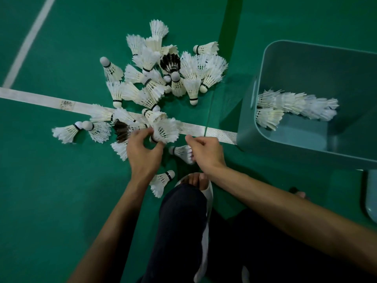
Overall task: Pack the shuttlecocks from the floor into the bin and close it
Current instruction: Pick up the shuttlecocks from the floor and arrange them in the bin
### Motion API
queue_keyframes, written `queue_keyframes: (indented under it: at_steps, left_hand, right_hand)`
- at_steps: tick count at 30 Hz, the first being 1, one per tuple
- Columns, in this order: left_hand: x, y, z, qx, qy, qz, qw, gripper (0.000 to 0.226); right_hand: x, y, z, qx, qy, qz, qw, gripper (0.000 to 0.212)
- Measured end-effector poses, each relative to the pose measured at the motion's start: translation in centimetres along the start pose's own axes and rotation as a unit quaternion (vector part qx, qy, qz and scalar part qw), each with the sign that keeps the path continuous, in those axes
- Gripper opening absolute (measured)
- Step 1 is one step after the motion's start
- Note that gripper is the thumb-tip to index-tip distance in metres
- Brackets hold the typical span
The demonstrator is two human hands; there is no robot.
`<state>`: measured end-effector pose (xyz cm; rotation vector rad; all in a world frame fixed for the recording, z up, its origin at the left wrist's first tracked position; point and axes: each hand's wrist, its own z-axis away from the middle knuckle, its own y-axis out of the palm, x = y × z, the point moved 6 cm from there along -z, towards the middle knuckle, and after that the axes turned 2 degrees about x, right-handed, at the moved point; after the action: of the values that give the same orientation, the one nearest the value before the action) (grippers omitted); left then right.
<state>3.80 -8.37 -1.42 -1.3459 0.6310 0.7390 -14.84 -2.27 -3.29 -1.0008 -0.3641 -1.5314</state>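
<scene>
Several white feather shuttlecocks (pixel 155 78) lie heaped on the green court floor, with two dark-feathered ones (pixel 170 62) among them. My left hand (pixel 142 152) grips the cork end of a white shuttlecock (pixel 165 130) at the near edge of the heap. My right hand (pixel 206 152) hovers beside it over another white shuttlecock (pixel 181 151) on the floor, fingers loosely curled and holding nothing. The teal bin (pixel 255 123) stands open at the right. A nested row of shuttlecocks (pixel 295 107) lies inside it.
White court lines (pixel 61 103) cross the floor under the heap. One shuttlecock (pixel 161 180) lies by my sandalled foot (pixel 195 179). My dark-trousered knee (pixel 179 221) fills the bottom centre. A teal piece, likely the bin's lid (pixel 371 197), shows at the right edge.
</scene>
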Motion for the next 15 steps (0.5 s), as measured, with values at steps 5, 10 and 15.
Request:
queue_keyframes:
  at_steps: [5,10,15]
  left_hand:
    - [-3.0,2.2,-3.0,0.102,0.128,-0.099,0.981,0.033]
    - [-4.0,4.4,-3.4,0.168,0.157,-0.28,0.932,0.029]
    - [-4.7,4.7,-1.6,0.113,0.113,-0.405,0.9,0.036]
  right_hand:
    - [5.7,-3.8,2.4,-0.141,-0.215,0.224,0.94,0.021]
    - [9.7,-6.0,2.3,-0.191,-0.309,0.302,0.881,0.019]
    - [13.2,-8.0,3.3,-0.25,-0.397,0.233,0.852,0.017]
